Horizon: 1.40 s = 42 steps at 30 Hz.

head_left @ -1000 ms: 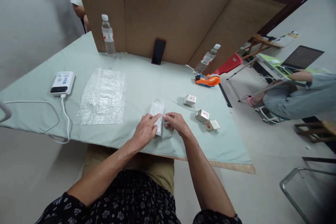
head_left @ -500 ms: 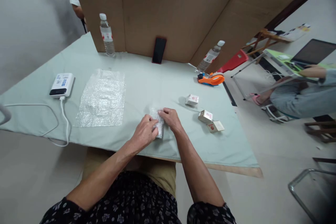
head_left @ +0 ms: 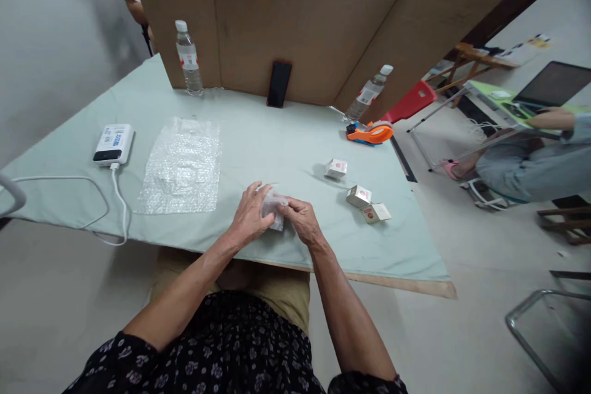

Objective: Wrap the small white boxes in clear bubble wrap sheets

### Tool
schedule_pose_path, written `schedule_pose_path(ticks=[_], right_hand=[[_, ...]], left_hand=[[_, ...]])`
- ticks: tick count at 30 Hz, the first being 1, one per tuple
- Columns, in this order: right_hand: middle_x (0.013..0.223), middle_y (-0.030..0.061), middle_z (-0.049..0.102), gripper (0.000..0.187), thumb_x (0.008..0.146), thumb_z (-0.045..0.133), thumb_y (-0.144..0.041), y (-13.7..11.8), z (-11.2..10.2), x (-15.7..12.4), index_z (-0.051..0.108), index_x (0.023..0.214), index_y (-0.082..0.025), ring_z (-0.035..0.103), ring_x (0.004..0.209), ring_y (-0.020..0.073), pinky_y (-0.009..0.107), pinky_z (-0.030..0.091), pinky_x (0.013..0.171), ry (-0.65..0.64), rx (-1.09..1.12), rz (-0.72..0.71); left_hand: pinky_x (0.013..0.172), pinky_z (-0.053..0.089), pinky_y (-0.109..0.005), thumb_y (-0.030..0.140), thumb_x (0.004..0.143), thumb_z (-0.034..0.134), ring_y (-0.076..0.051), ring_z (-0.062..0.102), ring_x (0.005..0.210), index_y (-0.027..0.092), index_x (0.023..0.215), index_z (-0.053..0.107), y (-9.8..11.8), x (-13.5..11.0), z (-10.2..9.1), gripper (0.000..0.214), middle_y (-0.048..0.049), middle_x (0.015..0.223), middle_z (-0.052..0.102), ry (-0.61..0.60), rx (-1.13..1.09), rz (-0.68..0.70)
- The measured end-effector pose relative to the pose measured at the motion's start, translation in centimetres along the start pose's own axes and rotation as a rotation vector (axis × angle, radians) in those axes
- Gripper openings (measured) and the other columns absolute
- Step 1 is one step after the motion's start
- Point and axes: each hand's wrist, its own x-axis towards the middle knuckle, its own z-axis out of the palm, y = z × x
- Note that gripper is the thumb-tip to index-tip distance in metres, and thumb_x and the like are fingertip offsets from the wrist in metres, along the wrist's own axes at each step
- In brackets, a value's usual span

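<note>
A small bundle wrapped in bubble wrap (head_left: 273, 207) rests near the front edge of the pale green table (head_left: 258, 141). My left hand (head_left: 249, 217) curls over its left side, fingers closed on the wrap. From the right, my right hand (head_left: 301, 219) pinches the same bundle. What is inside the wrap is hidden. A flat sheet of bubble wrap (head_left: 182, 166) lies to the left. Three small white boxes with red marks (head_left: 335, 168) (head_left: 359, 196) (head_left: 375, 213) sit to the right of my hands.
A power bank (head_left: 113, 144) with a white cable lies at the left. Two water bottles (head_left: 188, 59) (head_left: 368, 93), a dark phone (head_left: 279, 84) and an orange tape dispenser (head_left: 370, 133) stand before a cardboard screen (head_left: 314, 18). A seated person (head_left: 530, 163) is at the right, another person's arm (head_left: 132, 0) behind the screen.
The wrap was stretched out longer a second ago; now it is bunched into a smaller bundle between both hands, which have drawn closer together and slightly toward me.
</note>
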Motion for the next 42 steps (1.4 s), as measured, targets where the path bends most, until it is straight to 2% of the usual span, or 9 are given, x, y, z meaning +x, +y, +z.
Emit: schedule_pose_path(ticks=[5,9,11,15,18,20,26,34,42], right_hand=[[0.123,0.0085,0.07,0.031,0.087,0.066,-0.047,0.3,-1.3,-1.6,0.076,0.108,-0.026,0.059,0.122,0.0252,0.045,0.042,0.108,-0.072,-0.335,-0.259],[0.141,0.0128,0.058,0.063,0.078,0.077,-0.042,0.9,-1.1,-3.1,0.06,0.136,-0.025,0.051,0.132,0.0298,0.049,0.04,0.11,-0.107,-0.665,-0.369],[0.137,0.0133,0.061,0.058,0.078,0.074,-0.035,1.2,-0.7,-3.0,0.061,0.134,-0.025,0.054,0.128,0.0301,0.049,0.041,0.107,-0.036,-0.755,-0.376],[0.116,0.0093,0.071,0.04,0.078,0.069,-0.034,1.2,0.1,-1.7,0.07,0.116,-0.023,0.063,0.108,0.0271,0.042,0.048,0.096,0.072,-0.549,-0.238],[0.089,0.004,0.073,0.034,0.08,0.066,-0.046,0.6,0.4,-1.1,0.073,0.098,-0.019,0.065,0.084,0.0223,0.034,0.052,0.076,0.033,-0.222,0.007],[0.078,0.0017,0.069,0.036,0.08,0.065,-0.051,0.2,0.5,-1.0,0.073,0.089,-0.017,0.063,0.077,0.0205,0.031,0.05,0.071,0.009,-0.14,0.113],[0.093,0.0058,0.069,0.028,0.078,0.067,-0.046,-0.1,0.3,-0.7,0.073,0.087,-0.019,0.063,0.09,0.0223,0.033,0.048,0.081,0.047,-0.353,-0.027],[0.086,0.0035,0.073,0.029,0.079,0.068,-0.043,0.4,0.3,0.0,0.075,0.091,-0.018,0.064,0.081,0.0203,0.031,0.049,0.076,0.021,-0.212,-0.014],[0.077,0.0013,0.069,0.03,0.075,0.071,-0.048,-0.6,0.6,2.2,0.072,0.084,-0.019,0.061,0.072,0.0169,0.029,0.048,0.07,0.066,-0.049,0.044]], left_hand=[[0.115,0.037,-0.047,0.019,0.074,0.066,-0.03,0.042,0.138,0.018,0.1,0.064,-0.9,0.5,-0.5,0.026,-0.0142,0.135,0.052,-0.106,-0.11,-0.017],[0.115,0.036,-0.047,0.007,0.065,0.062,-0.028,0.046,0.136,0.018,0.092,0.062,-0.8,0.6,-0.5,0.029,-0.0145,0.14,0.053,-0.132,-0.161,-0.032],[0.114,0.037,-0.047,0.006,0.064,0.059,-0.028,0.049,0.133,0.018,0.091,0.062,-0.6,0.9,-0.6,0.03,-0.0143,0.139,0.056,-0.135,-0.193,-0.066],[0.114,0.036,-0.048,0.02,0.076,0.061,-0.031,0.05,0.133,0.016,0.101,0.067,-0.6,1.5,-1.6,0.026,-0.0148,0.138,0.059,-0.19,-0.346,-0.147],[0.112,0.039,-0.047,0.039,0.077,0.07,-0.033,0.052,0.132,0.015,0.119,0.065,-1.0,1.1,-2.7,0.048,-0.0142,0.136,0.061,-0.332,-0.508,-0.154],[0.108,0.043,-0.045,0.039,0.073,0.075,-0.032,0.057,0.125,0.015,0.126,0.061,-1.4,0.4,-3.0,0.06,-0.014,0.131,0.064,-0.382,-0.59,-0.164],[0.1,0.049,-0.04,0.03,0.074,0.071,-0.025,0.064,0.11,0.014,0.122,0.059,-1.8,-0.4,-2.0,0.052,-0.012,0.122,0.066,-0.34,-0.662,-0.198],[0.113,0.039,-0.049,0.034,0.074,0.076,-0.031,0.052,0.13,0.016,0.149,0.04,-2.4,0.0,-1.9,0.085,-0.0181,0.143,0.053,-0.308,-0.522,-0.166],[0.104,0.044,-0.044,0.035,0.076,0.074,-0.024,0.06,0.11,0.015,0.153,0.033,-3.2,0.2,-1.7,0.089,-0.014,0.126,0.059,-0.338,-0.619,-0.143]])
